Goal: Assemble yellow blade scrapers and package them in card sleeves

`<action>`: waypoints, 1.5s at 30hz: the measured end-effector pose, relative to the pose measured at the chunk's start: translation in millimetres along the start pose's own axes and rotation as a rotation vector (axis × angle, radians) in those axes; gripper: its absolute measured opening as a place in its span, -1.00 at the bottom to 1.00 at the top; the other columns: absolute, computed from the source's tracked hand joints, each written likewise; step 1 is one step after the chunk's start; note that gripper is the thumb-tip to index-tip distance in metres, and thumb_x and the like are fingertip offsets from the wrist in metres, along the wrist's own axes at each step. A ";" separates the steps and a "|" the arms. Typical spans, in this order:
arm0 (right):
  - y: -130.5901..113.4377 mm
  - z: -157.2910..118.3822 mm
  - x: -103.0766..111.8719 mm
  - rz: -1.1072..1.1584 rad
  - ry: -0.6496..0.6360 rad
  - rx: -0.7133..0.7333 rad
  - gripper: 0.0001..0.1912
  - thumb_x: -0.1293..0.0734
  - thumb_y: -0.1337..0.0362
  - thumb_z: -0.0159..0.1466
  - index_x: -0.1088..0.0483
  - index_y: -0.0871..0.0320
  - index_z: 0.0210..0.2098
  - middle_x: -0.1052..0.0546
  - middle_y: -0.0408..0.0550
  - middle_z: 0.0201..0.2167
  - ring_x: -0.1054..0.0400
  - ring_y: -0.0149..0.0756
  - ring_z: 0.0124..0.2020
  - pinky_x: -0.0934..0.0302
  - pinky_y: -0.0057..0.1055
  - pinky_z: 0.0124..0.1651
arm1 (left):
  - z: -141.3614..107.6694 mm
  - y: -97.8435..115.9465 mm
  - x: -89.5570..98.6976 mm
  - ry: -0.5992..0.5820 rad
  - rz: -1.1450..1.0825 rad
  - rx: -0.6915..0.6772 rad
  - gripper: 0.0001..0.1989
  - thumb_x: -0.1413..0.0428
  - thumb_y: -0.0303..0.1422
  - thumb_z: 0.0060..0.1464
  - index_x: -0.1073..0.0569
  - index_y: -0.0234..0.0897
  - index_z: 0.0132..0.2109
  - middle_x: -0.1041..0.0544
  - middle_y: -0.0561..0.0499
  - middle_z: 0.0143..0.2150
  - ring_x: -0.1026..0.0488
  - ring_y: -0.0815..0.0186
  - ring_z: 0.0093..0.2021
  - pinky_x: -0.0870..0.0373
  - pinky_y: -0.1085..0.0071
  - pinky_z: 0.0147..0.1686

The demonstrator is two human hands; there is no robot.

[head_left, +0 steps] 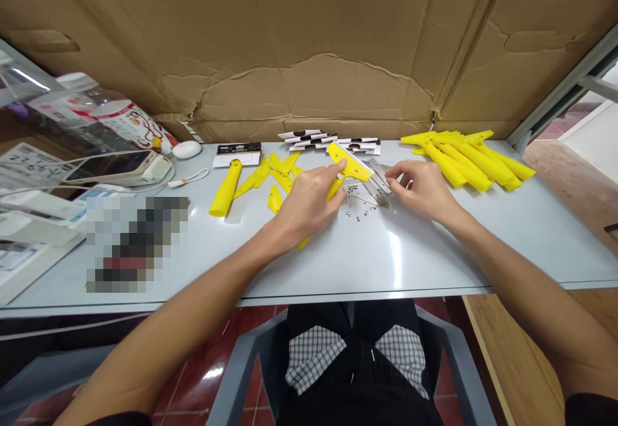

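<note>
My left hand (311,201) is wrapped round the handle of a yellow scraper (355,163), whose wide head points away to the upper right with a pale metal edge along it. The fingertips of my right hand (420,185) are drawn together at the edge of a thin metal blade (381,175) just right of the scraper head. Several more metal strips lie under and beside it, partly hidden. Small silver screws (358,213) are scattered on the table between my hands.
Yellow handles (476,159) are piled at the right. Left of my hands lie yellow head pieces (282,172), a single yellow handle (226,189) and a black-and-white package card (236,154). Folded cards (333,141) sit against the cardboard wall (309,40). A phone (113,167) and bottle (125,117) stand far left.
</note>
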State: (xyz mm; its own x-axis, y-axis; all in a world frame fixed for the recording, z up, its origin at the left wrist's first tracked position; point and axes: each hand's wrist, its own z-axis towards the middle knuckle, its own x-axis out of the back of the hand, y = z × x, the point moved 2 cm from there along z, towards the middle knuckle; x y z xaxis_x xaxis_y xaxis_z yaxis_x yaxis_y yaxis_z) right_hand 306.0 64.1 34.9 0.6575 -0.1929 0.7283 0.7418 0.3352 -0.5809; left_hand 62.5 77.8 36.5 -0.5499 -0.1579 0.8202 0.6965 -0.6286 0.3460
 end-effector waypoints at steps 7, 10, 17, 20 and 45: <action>5.4 -0.4 -7.2 -0.103 -0.100 0.054 -0.87 -0.34 0.33 0.25 -0.57 0.15 -0.28 -0.62 -0.04 -0.29 -0.42 -0.30 -0.41 -0.25 -0.27 -0.20 | 0.8 -1.0 -2.7 0.051 -0.011 -0.004 -0.51 -0.17 -0.42 0.18 -0.54 -0.35 0.26 -0.70 -0.12 -0.10 -0.59 0.20 -0.24 -0.53 0.25 -0.16; 10.0 0.6 -5.0 -0.147 -0.133 0.064 -0.82 -0.33 0.36 0.25 -0.59 0.16 -0.24 -0.60 0.01 -0.26 -0.42 -0.26 -0.38 -0.24 -0.27 -0.21 | 2.0 -1.7 -1.8 0.048 -0.044 0.017 -0.50 -0.18 -0.43 0.17 -0.54 -0.35 0.25 -0.71 -0.11 -0.08 -0.59 0.22 -0.24 -0.54 0.24 -0.11; 22.2 0.0 -4.6 -0.304 -0.261 0.070 -0.62 -0.24 0.43 0.27 -0.64 0.11 -0.07 -0.57 0.11 -0.14 -0.45 -0.08 -0.16 -0.25 -0.21 -0.13 | 2.3 -5.9 -4.1 0.006 0.008 0.005 -0.51 -0.13 -0.40 0.21 -0.52 -0.35 0.27 -0.71 -0.14 -0.08 -0.61 0.15 -0.17 -0.54 0.19 -0.09; 16.4 -1.9 -8.3 -0.297 -0.281 0.083 -0.56 -0.21 0.40 0.33 -0.60 0.06 0.07 -0.55 0.10 -0.09 -0.44 -0.12 -0.18 -0.23 -0.22 -0.16 | 0.1 -5.2 -7.1 -0.018 0.034 -0.012 -0.50 -0.11 -0.42 0.22 -0.50 -0.38 0.29 -0.69 -0.18 -0.05 -0.61 0.12 -0.12 -0.53 0.18 -0.07; 15.5 1.1 -19.0 -0.205 -0.232 0.105 -0.86 -0.31 0.45 0.23 -0.52 0.16 -0.31 -0.55 -0.01 -0.33 -0.40 -0.24 -0.31 -0.22 -0.31 -0.21 | -9.8 10.0 -14.4 -0.179 0.131 -0.108 -0.51 -0.03 -0.47 0.28 -0.42 -0.33 0.32 -0.64 -0.20 0.00 -0.59 0.15 -0.09 -0.52 0.21 -0.05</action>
State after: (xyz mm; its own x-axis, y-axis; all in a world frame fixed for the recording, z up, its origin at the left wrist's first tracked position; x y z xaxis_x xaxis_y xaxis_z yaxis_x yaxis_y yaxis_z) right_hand 304.8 73.9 12.4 0.4389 -0.0547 0.8969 0.8302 0.4065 -0.3815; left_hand 72.8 66.3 23.7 -0.3607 -0.1119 0.9259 0.6978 -0.6911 0.1883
